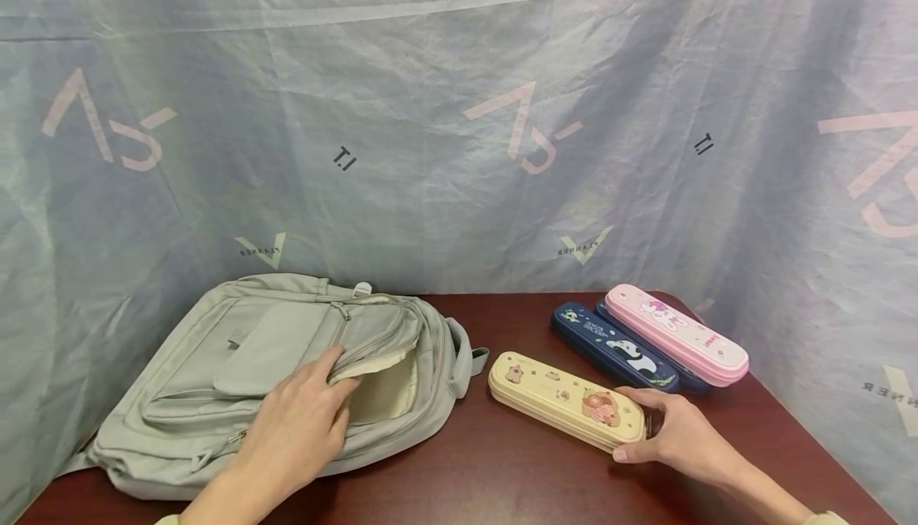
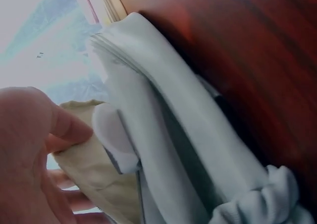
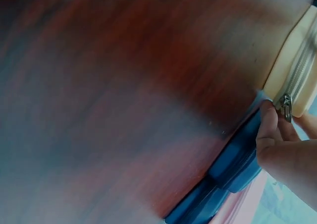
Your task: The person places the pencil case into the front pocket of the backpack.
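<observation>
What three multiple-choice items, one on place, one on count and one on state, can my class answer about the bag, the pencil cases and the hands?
1. Where does the pink case lie?
A. inside the bag
B. behind the blue case
C. under the yellow case

2. How many pencil cases are on the table?
A. two
B. three
C. five

3. What is the right hand doing?
A. gripping the yellow case
B. lying flat on the table
C. pulling the bag's strap

Answers: 1 B, it lies just beyond the blue case. 2 B, pink, blue and yellow. 3 A, its fingers curl round the end of the yellow case; the left hand holds the bag open.
</observation>
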{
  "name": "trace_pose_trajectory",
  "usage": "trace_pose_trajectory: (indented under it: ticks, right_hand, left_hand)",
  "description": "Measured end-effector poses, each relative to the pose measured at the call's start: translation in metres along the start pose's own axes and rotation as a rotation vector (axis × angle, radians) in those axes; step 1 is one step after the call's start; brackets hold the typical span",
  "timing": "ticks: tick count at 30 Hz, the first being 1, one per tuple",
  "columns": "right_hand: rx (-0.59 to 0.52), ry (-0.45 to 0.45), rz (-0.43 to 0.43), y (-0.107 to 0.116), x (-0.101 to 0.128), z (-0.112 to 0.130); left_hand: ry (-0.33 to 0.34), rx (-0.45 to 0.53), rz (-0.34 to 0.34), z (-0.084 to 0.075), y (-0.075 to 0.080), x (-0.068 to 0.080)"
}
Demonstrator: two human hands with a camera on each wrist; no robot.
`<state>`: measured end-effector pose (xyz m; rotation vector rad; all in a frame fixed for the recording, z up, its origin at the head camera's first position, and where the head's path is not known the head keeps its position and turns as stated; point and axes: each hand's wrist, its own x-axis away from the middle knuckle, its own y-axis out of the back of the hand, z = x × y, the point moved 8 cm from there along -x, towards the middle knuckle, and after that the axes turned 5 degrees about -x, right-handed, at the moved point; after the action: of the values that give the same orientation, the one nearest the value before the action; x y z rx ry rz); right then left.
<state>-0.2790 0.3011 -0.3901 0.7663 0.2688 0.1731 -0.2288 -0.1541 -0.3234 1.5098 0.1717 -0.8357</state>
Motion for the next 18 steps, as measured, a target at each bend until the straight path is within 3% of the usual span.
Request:
trace_pose_trajectory:
  ticks: [3, 12, 18]
  right_hand:
    - [0.076, -0.009, -0.027, 0.0007, 0.0001, -0.0006]
    - [0.087, -0.032, -0.036, -0.0001, -0.0011, -0.0005]
    - [0.133, -0.04, -0.034, -0.001, -0.0026, -0.0002]
  left_hand:
    - [-0.011, -0.001, -0.01, -0.0009, 0.0021, -0.0024]
    - [0.038, 0.028, 0.075, 0.0006, 0.0013, -0.0098]
    - [0.042, 0.046, 0.083, 0.0019, 0.0016, -0.0089]
